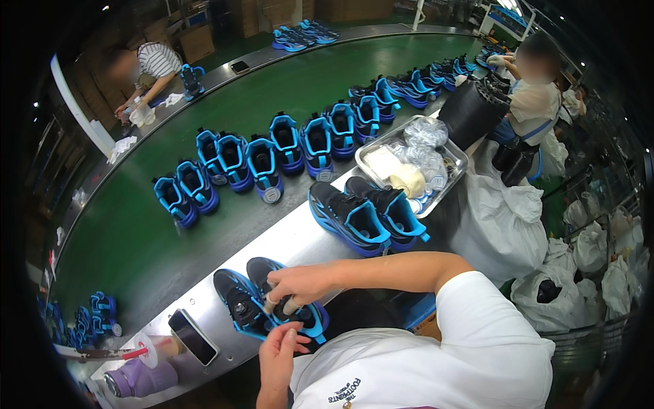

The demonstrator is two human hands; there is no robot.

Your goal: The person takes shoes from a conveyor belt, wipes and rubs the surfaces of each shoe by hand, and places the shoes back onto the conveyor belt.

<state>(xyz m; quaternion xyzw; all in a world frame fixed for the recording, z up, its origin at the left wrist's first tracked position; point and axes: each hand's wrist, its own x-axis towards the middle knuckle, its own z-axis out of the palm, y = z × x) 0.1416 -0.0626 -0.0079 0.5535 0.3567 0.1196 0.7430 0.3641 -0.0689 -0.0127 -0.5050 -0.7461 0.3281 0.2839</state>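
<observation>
A pair of black and blue sneakers lies side by side on the metal ledge before me. My right hand (300, 283) reaches over the right sneaker (261, 270), its covered fingers bent down around the tongue and collar. Beside it is the left sneaker (236, 303), laces up. My left hand (278, 349) is just below the heels, fingers loosely bent and apart, with nothing visible in it. A second pair of sneakers (347, 217) stands farther right on the ledge, heels toward me.
Several matching sneakers (286, 144) line the green conveyor belt (136, 204). A metal tray (460, 161) holds plastic-wrapped items. Left on the ledge are a phone (193, 337) and a purple tumbler (142, 376). White sacks (501, 211) stand right; co-workers (535, 102) sit beyond.
</observation>
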